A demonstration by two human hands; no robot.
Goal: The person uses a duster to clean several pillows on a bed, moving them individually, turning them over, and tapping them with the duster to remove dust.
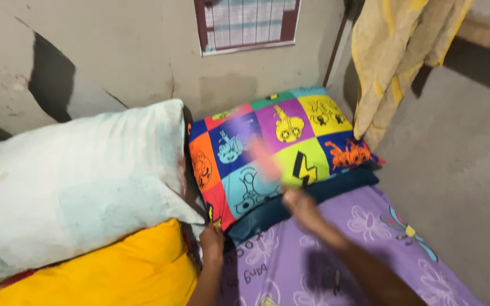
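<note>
- The colourful patchwork pillow (273, 147) was seen lying at the head of the bed, against the wall (143, 51), on top of a dark teal pillow (313, 198) and the purple flowered sheet (370, 249).
- The right hand (301, 207) was held at the pillow's near edge; it was badly motion-blurred, so whether its grip was spread or pressed together could not be told.
- The left hand (212, 238) was found at the pillow's lower left corner, beside the yellow bedding (114, 266); its grip appeared to be closed on that corner or on the cloth just there, though the pinch itself was hidden.
- The pillow was judged to be light, soft and yielding: it would be expected to sag if lifted at one corner, and its cotton-like cover was not thought slippery or fragile.
- Hold would best be taken at two corners of a long edge, or along both short ends, so that the filling is kept even.
- Its long axis was seen running from lower left to upper right, roughly along the wall; the far short end pointed toward the hanging yellow cloth (392, 56), the near one toward the large white pillow (80, 181).
</note>
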